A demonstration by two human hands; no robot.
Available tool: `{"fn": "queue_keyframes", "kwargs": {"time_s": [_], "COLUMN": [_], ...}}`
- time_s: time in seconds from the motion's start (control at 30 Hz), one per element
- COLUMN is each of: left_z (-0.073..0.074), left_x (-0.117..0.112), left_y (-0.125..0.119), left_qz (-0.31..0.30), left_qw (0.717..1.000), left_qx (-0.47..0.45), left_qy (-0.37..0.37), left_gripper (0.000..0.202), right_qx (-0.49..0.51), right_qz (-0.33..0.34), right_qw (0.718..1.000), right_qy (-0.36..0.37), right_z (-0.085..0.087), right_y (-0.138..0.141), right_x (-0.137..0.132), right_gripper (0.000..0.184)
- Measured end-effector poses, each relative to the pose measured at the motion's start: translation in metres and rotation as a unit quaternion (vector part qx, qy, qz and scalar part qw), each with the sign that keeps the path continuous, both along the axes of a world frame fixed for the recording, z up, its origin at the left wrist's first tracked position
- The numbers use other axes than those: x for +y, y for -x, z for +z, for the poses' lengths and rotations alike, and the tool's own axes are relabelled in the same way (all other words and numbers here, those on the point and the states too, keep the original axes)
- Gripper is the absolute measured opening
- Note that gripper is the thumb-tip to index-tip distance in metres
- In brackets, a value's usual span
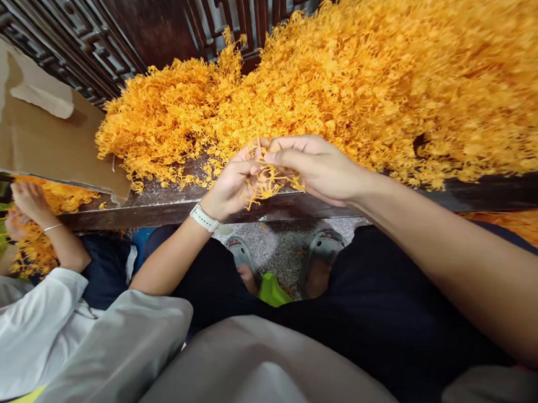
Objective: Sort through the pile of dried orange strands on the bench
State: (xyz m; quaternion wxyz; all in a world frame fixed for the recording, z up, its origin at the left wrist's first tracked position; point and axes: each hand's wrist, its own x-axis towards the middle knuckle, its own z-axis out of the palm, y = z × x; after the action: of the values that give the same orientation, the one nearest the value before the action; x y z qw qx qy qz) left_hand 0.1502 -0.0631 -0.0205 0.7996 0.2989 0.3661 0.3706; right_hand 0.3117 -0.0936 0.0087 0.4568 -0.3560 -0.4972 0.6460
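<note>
In the head view my left hand [234,183], with a pale watch on its wrist, is closed on a small orange branching piece [268,190] with thin curled prongs. My right hand [318,167] meets it fingertip to fingertip, thumb and index finger pinched at the top of the same piece. More of its prongs hang below the fingers, and part of it is hidden by them. Just beyond both hands, a big heap of similar orange pieces [352,90] covers the dark wooden bench [282,209].
A cardboard box [54,141] stands at the left on the bench. Behind rises a dark carved wooden lattice [120,16]. At far left, a co-worker's hands [31,204] are over more orange pieces. Something green [274,291] lies between my feet on the speckled floor.
</note>
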Motion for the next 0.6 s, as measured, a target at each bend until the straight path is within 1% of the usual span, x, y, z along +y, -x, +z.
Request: {"fn": "queue_keyframes", "kwargs": {"time_s": [0.1, 0.2, 0.3, 0.37, 0.4, 0.43, 0.47, 0.53, 0.6], "left_z": [0.005, 0.014, 0.025, 0.028, 0.029, 0.029, 0.028, 0.026, 0.024], "left_x": [-0.002, -0.007, -0.012, -0.014, -0.014, -0.014, -0.014, -0.012, -0.009], "left_y": [-0.002, -0.004, -0.003, -0.002, -0.002, -0.001, -0.002, -0.001, 0.002], "left_qz": [0.019, 0.066, 0.111, 0.112, 0.105, 0.095, 0.085, 0.063, 0.032], "left_qw": [1.0, 0.998, 0.993, 0.991, 0.992, 0.993, 0.994, 0.995, 0.997], "left_qx": [-0.001, 0.007, 0.024, 0.026, 0.028, 0.032, 0.038, 0.048, 0.056], "left_qy": [0.018, 0.014, -0.03, -0.062, -0.069, -0.07, -0.066, -0.052, -0.038], "left_gripper": [0.036, 0.033, 0.023, 0.017, 0.017, 0.018, 0.017, 0.013, 0.006], "right_qx": [0.007, -0.002, -0.025, -0.022, -0.011, 0.001, 0.012, 0.02, 0.01], "right_qz": [-0.002, -0.03, -0.113, -0.165, -0.169, -0.154, -0.124, -0.041, 0.035], "right_qw": [1.0, 0.999, 0.989, 0.979, 0.979, 0.982, 0.987, 0.995, 0.996], "right_qy": [0.006, -0.025, -0.091, -0.115, -0.114, -0.107, -0.099, -0.089, -0.083], "right_z": [0.002, -0.001, -0.009, -0.015, -0.017, -0.017, -0.017, -0.016, -0.015], "right_y": [0.0, 0.0, -0.001, 0.002, 0.003, 0.005, 0.005, 0.004, -0.001], "right_x": [0.0, 0.003, 0.008, 0.01, 0.01, 0.01, 0.009, 0.007, 0.005], "right_gripper": [0.034, 0.037, 0.037, 0.037, 0.037, 0.037, 0.036, 0.034, 0.034]}}
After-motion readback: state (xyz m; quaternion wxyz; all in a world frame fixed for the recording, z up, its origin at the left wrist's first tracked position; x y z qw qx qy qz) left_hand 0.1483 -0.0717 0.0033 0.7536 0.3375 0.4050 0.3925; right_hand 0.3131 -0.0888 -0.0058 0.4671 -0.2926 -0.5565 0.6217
